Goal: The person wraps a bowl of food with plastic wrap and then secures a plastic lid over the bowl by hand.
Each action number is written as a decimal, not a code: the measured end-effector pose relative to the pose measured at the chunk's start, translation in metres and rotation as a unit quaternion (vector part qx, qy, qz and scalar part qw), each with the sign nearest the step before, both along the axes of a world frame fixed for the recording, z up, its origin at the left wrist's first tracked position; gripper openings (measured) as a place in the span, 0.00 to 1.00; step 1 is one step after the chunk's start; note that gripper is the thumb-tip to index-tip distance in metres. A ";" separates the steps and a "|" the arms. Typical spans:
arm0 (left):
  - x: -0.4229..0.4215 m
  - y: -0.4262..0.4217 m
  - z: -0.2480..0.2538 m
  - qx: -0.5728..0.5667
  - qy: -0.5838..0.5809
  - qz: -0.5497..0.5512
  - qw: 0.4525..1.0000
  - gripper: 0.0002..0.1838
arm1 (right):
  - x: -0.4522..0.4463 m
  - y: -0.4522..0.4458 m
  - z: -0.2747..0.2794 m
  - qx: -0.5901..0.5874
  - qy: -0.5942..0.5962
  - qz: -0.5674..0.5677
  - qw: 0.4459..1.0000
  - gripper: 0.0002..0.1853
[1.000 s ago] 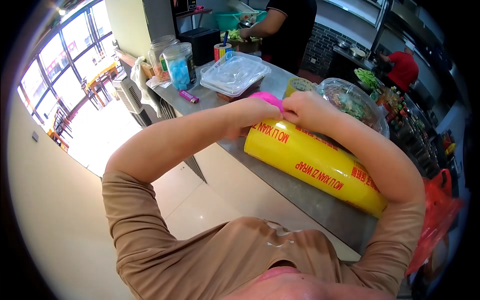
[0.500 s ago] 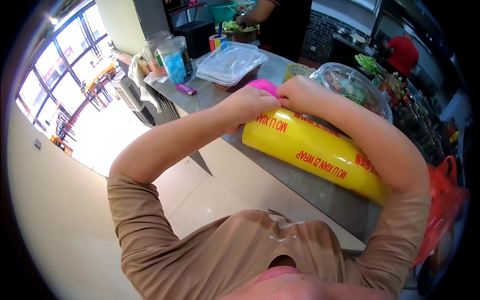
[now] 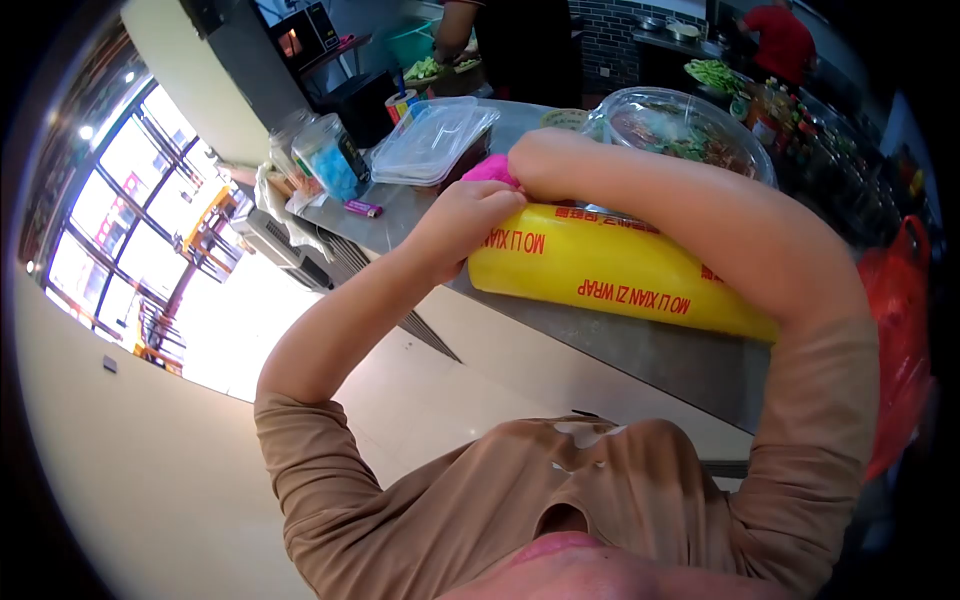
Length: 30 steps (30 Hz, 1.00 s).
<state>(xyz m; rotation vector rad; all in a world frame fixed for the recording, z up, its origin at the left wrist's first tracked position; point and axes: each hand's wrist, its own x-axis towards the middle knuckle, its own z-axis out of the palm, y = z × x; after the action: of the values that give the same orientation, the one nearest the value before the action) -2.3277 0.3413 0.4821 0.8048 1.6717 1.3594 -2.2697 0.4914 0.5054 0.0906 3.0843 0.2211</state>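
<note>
My left hand [image 3: 478, 218] is closed at the left end of a yellow roll [image 3: 610, 270] with red "MO LI XIAN ZI WRAP" lettering, which lies on the grey counter [image 3: 640, 350]. Beside it my right hand [image 3: 545, 165] is closed too, its fingers curled down and mostly out of sight. A bright pink item [image 3: 490, 172] shows just behind and between both hands; how they grip it is hidden. Behind the roll stands a clear covered bowl of food [image 3: 680, 135]. A clear-lidded container [image 3: 430, 140] is beyond my left hand.
A pink lighter [image 3: 363, 208] and a jar with blue contents [image 3: 335, 165] stand at the counter's left. A red plastic bag [image 3: 898, 330] hangs at the right. Across the counter a person in black [image 3: 520, 50] handles greens; another in red [image 3: 778, 42] is farther back.
The view has turned, tilting the scene and shifting counter items left and up. Both hands stay close together at the roll's end, my right forearm now lying more level across it.
</note>
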 end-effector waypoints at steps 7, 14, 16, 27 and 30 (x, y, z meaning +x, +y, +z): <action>-0.004 0.000 -0.006 0.011 0.013 -0.015 1.000 0.16 | 0.005 -0.003 -0.003 -0.061 0.051 -0.059 0.995 0.14; -0.007 0.000 -0.010 0.022 0.006 -0.017 1.000 0.16 | 0.008 -0.004 0.002 -0.081 0.053 -0.093 0.991 0.15; -0.006 -0.001 -0.011 0.020 0.006 -0.015 1.000 0.16 | 0.007 -0.004 0.000 -0.087 0.052 -0.100 0.990 0.15; -0.005 -0.003 -0.009 0.026 0.009 -0.020 0.999 0.19 | 0.003 -0.002 -0.002 -0.086 0.034 -0.117 0.989 0.19; -0.004 -0.004 -0.009 0.028 0.012 -0.019 0.999 0.19 | 0.002 -0.001 -0.005 -0.075 0.042 -0.114 0.990 0.18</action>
<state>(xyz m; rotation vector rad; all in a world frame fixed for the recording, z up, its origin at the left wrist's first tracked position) -2.3316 0.3376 0.4732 0.8827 1.6349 1.3809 -2.2682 0.4899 0.5009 0.4544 3.1246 -0.0267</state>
